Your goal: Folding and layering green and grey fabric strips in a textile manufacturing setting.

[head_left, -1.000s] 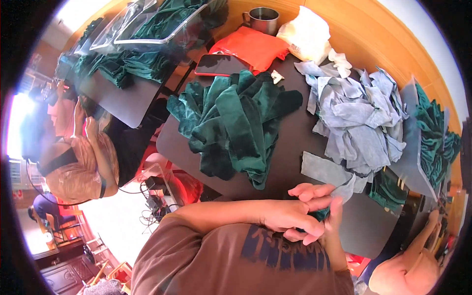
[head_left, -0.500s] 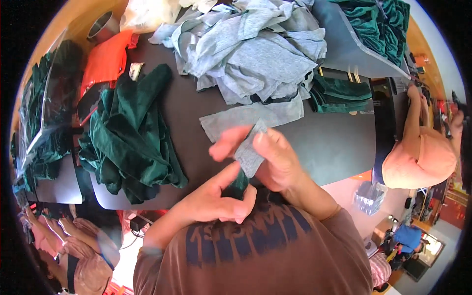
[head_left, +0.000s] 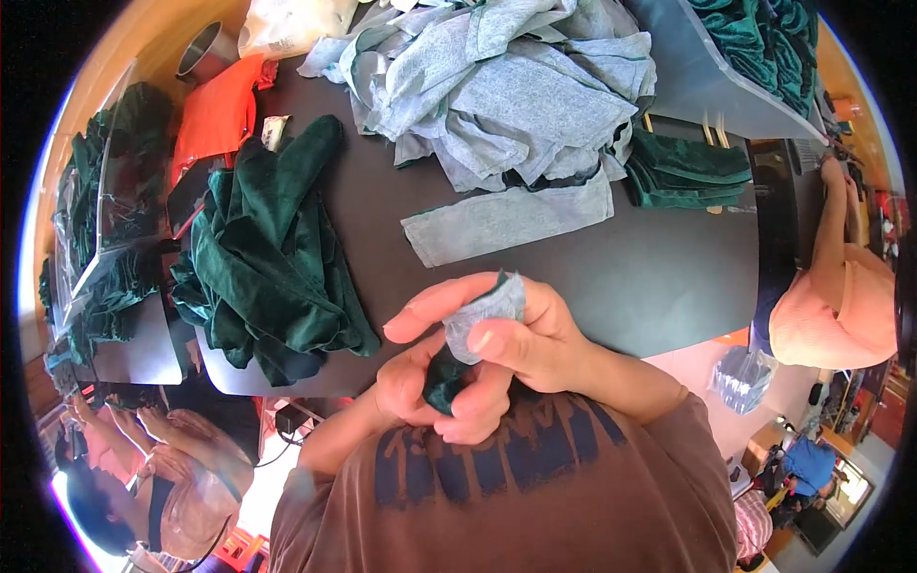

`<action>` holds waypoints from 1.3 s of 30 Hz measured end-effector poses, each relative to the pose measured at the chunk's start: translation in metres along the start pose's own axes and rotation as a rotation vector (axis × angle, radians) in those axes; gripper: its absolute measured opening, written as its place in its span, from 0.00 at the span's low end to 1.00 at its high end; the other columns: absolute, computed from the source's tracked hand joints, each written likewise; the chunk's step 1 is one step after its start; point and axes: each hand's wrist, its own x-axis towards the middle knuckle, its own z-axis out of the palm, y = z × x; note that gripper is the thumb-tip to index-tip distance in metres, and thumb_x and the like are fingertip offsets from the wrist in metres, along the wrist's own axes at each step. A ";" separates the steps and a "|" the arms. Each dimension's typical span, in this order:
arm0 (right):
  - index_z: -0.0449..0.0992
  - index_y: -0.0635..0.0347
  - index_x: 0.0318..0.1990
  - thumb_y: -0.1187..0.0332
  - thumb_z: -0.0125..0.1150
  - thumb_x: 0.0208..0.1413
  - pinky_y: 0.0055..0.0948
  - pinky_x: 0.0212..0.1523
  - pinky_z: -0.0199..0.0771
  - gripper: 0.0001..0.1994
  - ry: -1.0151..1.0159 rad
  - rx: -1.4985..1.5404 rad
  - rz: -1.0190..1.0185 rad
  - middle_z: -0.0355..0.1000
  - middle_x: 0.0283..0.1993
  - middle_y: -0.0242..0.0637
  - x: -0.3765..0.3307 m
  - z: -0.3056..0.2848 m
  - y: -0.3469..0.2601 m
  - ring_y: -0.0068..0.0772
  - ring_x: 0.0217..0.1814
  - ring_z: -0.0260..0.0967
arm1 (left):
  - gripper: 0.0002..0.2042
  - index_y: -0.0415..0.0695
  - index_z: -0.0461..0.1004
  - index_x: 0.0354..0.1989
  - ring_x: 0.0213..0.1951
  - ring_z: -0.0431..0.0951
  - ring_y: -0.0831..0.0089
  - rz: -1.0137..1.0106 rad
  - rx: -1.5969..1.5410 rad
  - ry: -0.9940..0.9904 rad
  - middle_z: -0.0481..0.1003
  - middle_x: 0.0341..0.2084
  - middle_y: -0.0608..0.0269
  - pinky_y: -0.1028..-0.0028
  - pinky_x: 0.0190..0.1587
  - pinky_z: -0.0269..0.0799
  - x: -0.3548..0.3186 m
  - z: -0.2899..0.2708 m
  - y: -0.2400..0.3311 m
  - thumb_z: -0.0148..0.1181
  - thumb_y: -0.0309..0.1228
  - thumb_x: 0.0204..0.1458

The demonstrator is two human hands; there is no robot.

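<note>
Worktop (head_left: pixel 650 277): dark, smooth; rumpled pale-grey cloth heap (head_left: pixel 478 115) at far side.
Step, judged: turning small grey-backed dark-green velvet piece (head_left: pixel 485 313) over itself.
Next move, judged: calls for pinning 1 end, easing cloth through.
Left hand (head_left: pixel 468 406): curled around green end.
Right hand (head_left: pixel 540 349): grey end pinched, thumb pressing; fingers extended.
Velvet piece: between these hands; grey upper end, green lower end, creased.

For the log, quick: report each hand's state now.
Left hand: closed, holding the green part of a fabric piece.
Right hand: holding the fabric piece's grey part, thumb on it.
</note>
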 end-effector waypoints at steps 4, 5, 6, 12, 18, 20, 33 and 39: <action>0.63 0.68 0.54 0.66 0.47 0.59 0.31 0.51 0.64 0.19 -0.063 -0.611 -0.239 0.64 0.54 0.47 0.008 -0.018 0.006 0.35 0.54 0.63 | 0.15 0.44 0.68 0.33 0.20 0.66 0.75 0.201 0.236 0.442 0.67 0.21 0.67 0.77 0.20 0.60 -0.005 0.008 0.011 0.63 0.38 0.42; 0.65 0.67 0.53 0.66 0.50 0.57 0.31 0.55 0.57 0.18 0.061 -0.468 -0.162 0.65 0.51 0.44 0.006 -0.009 0.006 0.34 0.55 0.61 | 0.10 0.44 0.69 0.33 0.22 0.66 0.76 0.244 0.295 0.541 0.67 0.22 0.68 0.76 0.24 0.61 -0.001 0.017 0.015 0.59 0.34 0.46; 0.65 0.67 0.53 0.66 0.50 0.57 0.31 0.55 0.57 0.18 0.056 -0.465 -0.152 0.65 0.51 0.44 0.007 -0.010 0.003 0.34 0.55 0.61 | 0.10 0.44 0.69 0.33 0.22 0.66 0.76 0.254 0.290 0.544 0.67 0.22 0.68 0.76 0.24 0.61 -0.001 0.020 0.016 0.59 0.34 0.46; 0.69 0.64 0.49 0.70 0.48 0.56 0.38 0.59 0.53 0.15 -0.088 -0.734 -0.390 0.68 0.49 0.44 0.005 -0.026 -0.001 0.40 0.55 0.63 | 0.12 0.41 0.74 0.39 0.35 0.70 0.73 0.183 0.874 0.738 0.71 0.29 0.66 0.73 0.46 0.62 -0.013 0.048 0.025 0.58 0.19 0.44; 0.72 0.66 0.41 0.82 0.51 0.48 0.45 0.57 0.57 0.12 -0.023 -0.845 -0.500 0.69 0.44 0.46 0.008 -0.021 -0.005 0.42 0.49 0.67 | 0.12 0.39 0.74 0.39 0.48 0.63 0.70 0.274 1.483 0.529 0.64 0.42 0.60 0.73 0.50 0.59 -0.007 0.054 0.037 0.58 0.21 0.44; 0.72 0.65 0.40 0.84 0.52 0.46 0.44 0.56 0.60 0.12 -0.009 -0.861 -0.519 0.70 0.43 0.45 0.007 -0.021 -0.006 0.41 0.47 0.68 | 0.11 0.38 0.73 0.37 0.46 0.65 0.69 0.239 1.684 0.627 0.64 0.41 0.59 0.73 0.47 0.61 -0.005 0.058 0.036 0.57 0.19 0.42; 0.67 0.60 0.36 0.83 0.52 0.38 0.36 0.39 0.62 0.14 -0.172 -1.046 -0.491 0.64 0.34 0.40 0.006 -0.016 0.003 0.41 0.35 0.63 | 0.07 0.36 0.74 0.29 0.36 0.70 0.69 0.108 1.652 0.476 0.68 0.36 0.57 0.75 0.37 0.64 -0.027 0.050 0.043 0.61 0.20 0.39; 0.67 0.61 0.36 0.83 0.53 0.37 0.40 0.40 0.64 0.14 -0.157 -1.058 -0.582 0.65 0.33 0.41 0.011 -0.017 0.006 0.42 0.33 0.63 | 0.07 0.38 0.75 0.31 0.43 0.66 0.66 0.195 1.698 0.467 0.66 0.40 0.56 0.72 0.45 0.60 -0.032 0.053 0.039 0.60 0.25 0.43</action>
